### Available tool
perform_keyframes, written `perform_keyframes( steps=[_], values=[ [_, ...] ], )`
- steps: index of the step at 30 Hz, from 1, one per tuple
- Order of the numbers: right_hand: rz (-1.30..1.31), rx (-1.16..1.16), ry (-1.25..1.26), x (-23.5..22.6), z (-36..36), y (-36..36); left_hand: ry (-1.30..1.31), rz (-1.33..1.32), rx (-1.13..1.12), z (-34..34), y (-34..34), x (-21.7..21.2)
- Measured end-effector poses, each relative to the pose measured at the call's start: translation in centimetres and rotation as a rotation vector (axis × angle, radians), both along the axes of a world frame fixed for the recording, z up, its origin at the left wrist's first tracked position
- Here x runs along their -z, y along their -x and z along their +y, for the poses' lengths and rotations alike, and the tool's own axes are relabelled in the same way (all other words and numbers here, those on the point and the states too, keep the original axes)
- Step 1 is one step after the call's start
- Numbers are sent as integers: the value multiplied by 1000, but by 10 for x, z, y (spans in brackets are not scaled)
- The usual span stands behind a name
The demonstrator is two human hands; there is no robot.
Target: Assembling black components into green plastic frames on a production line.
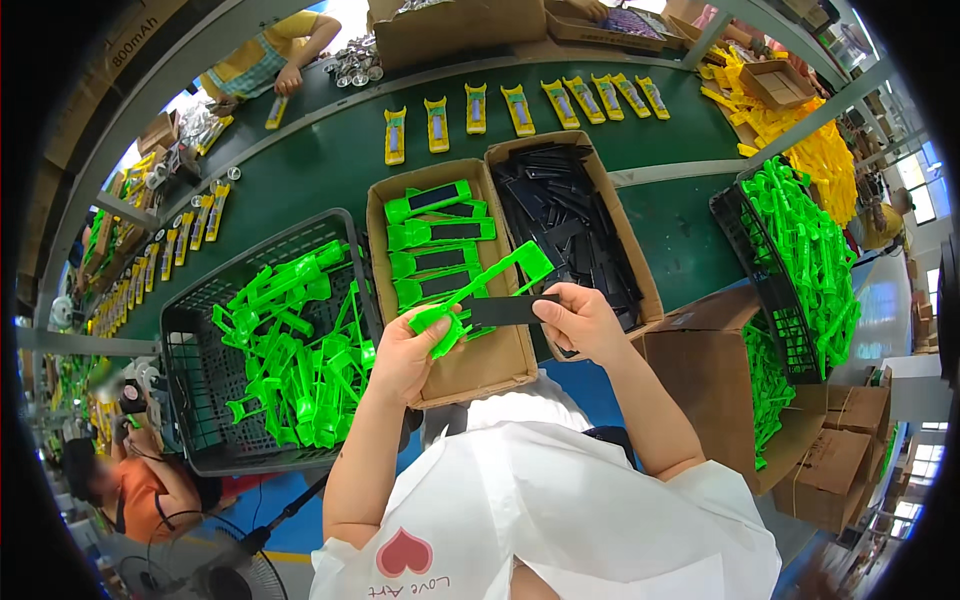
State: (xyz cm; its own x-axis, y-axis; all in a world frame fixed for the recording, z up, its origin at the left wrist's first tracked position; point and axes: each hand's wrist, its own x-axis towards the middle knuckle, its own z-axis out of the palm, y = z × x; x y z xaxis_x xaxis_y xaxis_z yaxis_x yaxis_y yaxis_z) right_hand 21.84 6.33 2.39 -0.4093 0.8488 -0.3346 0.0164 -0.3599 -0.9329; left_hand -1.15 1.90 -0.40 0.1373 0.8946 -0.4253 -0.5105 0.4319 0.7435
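Note:
My left hand is closed around one end of a bright green plastic frame, whose square end points up and to the right. In my right hand, a flat black rectangular panel is pinched between thumb and fingers. The panel's left end meets or overlaps the green frame near my left fingers; whether it is seated there I cannot tell. Both hands are over a cardboard box holding several green frames with black panels. Just beyond my right hand, a second cardboard box holds loose black panels.
A black crate of green frames stands at left, another crate at right above a carton. Yellow units line the green table. A person in yellow works across it; a fan stands lower left.

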Motion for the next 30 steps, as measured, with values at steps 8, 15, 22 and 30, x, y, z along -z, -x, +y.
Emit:
perform_keyframes(
  steps=[8,15,22,30],
  values=[
    [-101,-183,-193,37,8,-11,-180,-60,189,1,2,-10],
    [-133,-214,-229,43,12,35,-59,21,214,3,-26,17],
    [-1,-237,123,32,-3,14,-100,-55,87,6,-31,23],
    [-121,-120,-120,23,-10,-15,-156,483,42,-14,4,18]
  ],
)
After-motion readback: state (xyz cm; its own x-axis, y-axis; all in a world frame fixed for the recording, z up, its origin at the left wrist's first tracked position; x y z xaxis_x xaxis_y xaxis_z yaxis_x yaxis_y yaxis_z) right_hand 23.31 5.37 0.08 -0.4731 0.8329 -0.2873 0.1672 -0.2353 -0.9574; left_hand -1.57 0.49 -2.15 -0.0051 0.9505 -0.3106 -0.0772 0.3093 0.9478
